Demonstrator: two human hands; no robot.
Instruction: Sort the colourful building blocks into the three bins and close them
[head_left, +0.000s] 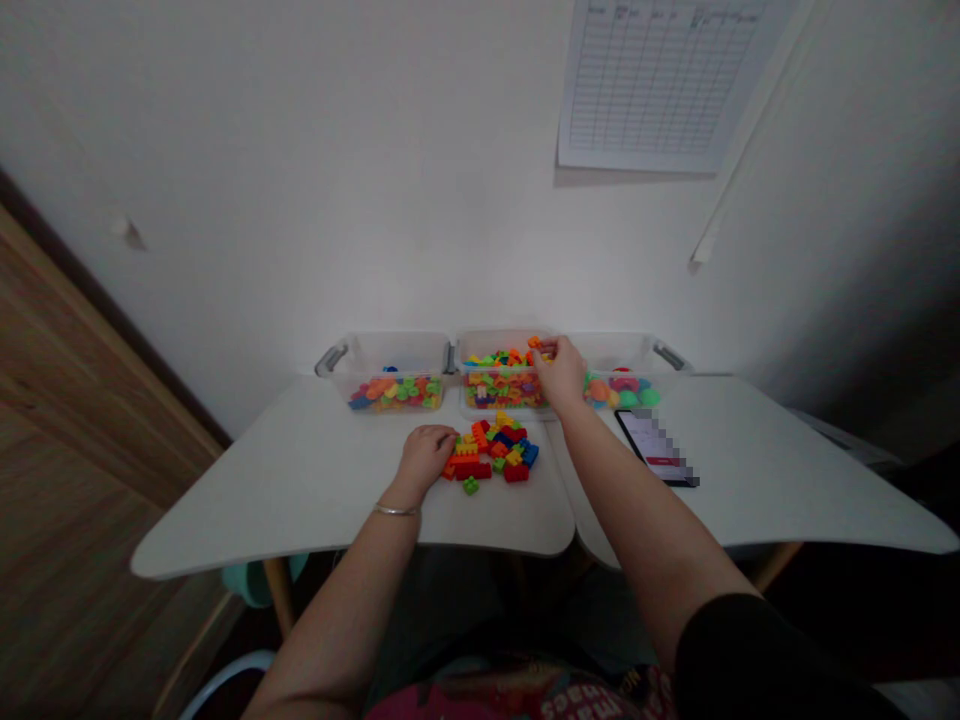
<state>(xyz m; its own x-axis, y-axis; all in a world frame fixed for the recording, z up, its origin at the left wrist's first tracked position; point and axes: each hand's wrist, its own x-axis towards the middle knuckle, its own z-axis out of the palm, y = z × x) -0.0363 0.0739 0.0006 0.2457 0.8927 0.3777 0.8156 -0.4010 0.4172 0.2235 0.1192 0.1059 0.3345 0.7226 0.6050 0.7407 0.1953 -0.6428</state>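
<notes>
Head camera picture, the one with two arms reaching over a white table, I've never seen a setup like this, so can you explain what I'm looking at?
There's no machine here, just a person's two bare hands. The only picture comes from a camera worn on the head, looking forward and down, so the arms enter from below.

On the white table lies a pile of toy building bricks. Behind it stand a left bin, a middle bin and a right bin, all clear plastic with colorful small pieces inside. A phone lies to the right.

The right hand holds a small orange piece at the middle bin. The left hand is at the pile's left edge; whether it grips anything is unclear.
</notes>
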